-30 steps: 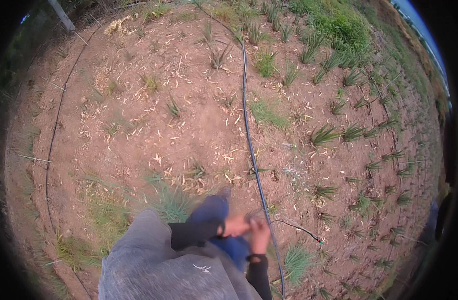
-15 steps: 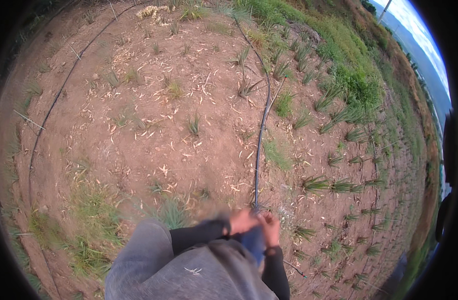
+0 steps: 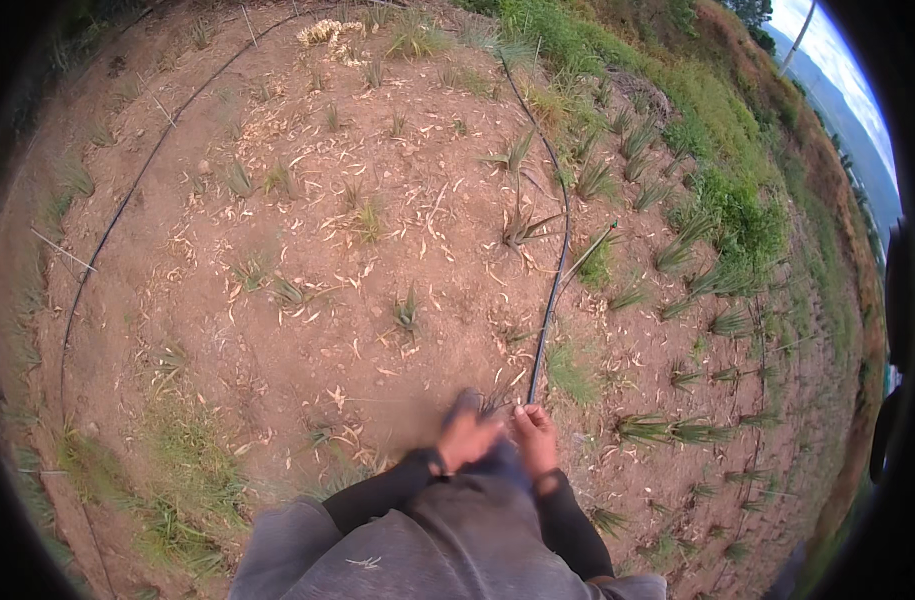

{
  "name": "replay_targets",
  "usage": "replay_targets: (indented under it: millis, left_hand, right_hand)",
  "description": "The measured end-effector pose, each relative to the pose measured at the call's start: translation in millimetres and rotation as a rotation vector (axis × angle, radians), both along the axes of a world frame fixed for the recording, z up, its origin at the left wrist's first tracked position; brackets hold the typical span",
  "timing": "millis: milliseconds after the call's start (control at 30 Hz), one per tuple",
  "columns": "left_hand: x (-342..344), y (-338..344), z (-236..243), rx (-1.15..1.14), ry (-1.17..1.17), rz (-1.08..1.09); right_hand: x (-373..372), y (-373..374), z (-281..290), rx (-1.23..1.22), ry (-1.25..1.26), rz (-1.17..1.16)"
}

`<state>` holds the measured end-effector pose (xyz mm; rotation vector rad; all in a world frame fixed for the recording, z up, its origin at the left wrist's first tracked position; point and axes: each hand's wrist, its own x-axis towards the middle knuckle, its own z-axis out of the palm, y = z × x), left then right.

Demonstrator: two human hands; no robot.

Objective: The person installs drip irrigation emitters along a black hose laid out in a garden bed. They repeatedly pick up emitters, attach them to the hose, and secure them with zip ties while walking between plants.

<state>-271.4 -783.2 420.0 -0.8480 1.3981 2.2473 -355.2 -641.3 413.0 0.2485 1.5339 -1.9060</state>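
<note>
Black hose point(image 3: 547, 325) curved over brown soil point(image 3: 357, 345) from the far side, its near visible stretch meeting the fingertips of my right hand point(image 3: 537, 438). Those fingers were bent inward, thumb and forefinger near each other, but I cannot tell whether they had closed around the hose or merely touched it. Just to the left, my left hand point(image 3: 469, 440) was blurred; how far open it was, and whether it gripped the thin dark strands point(image 3: 490, 409) beyond its fingers, I cannot tell either.

For good handling, I judged, the right hand wanted to steady the hose without pinching it flat, leaving the left to do the finer finger work close by. Keeping both wrists low and near together seemed wise, as did minding the thin side tube point(image 3: 587, 252) farther along, since a hard tug might have strained it.
</note>
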Motion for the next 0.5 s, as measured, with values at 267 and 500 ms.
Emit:
replay_targets:
  millis: [267,500]
  left_hand:
    - [-106.9,-115.8,28.5,-0.068,0.045,0.218]
    - [-188.4,-194.7,21.8,-0.251,0.092,0.154]
  right_hand:
    - [-147.1,-110.1,44.7,-0.148,0.088,0.078]
    - [-228.4,-164.1,36.7,-0.144,0.014,0.047]
